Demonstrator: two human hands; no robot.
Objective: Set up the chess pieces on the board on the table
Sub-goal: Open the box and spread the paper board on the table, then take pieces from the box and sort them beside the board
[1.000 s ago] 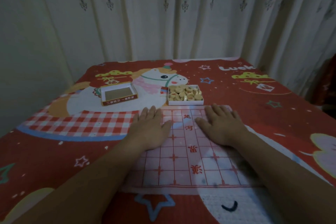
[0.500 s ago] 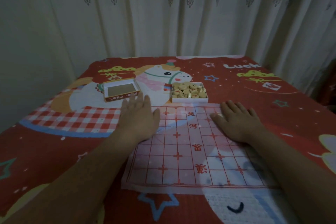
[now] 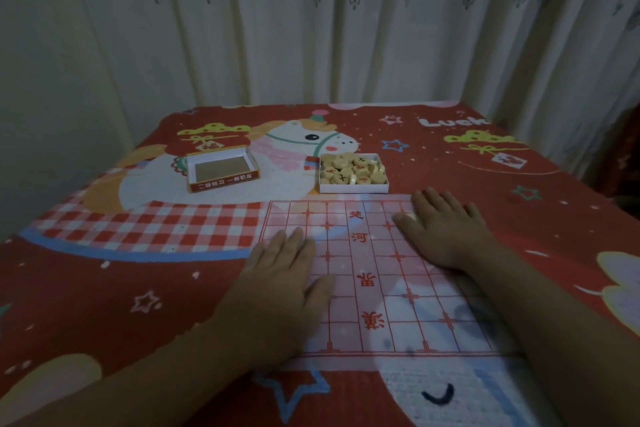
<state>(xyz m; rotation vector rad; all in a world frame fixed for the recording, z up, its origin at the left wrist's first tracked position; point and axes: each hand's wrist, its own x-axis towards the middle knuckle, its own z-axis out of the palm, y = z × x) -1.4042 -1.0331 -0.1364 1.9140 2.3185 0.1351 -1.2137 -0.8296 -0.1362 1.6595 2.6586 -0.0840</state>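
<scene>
Both hands slid apart. Left hand (image 3: 280,274) and right hand (image 3: 446,229) lie with flat, wide fingers on the thin board (image 3: 367,274), smoothing it. Chess pieces (image 3: 351,168) wait in their box (image 3: 353,187) just behind the board.

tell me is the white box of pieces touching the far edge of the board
Cannot tell. In the head view the white box sits right at the far edge of the board, but the low camera angle hides whether a gap remains.
</scene>
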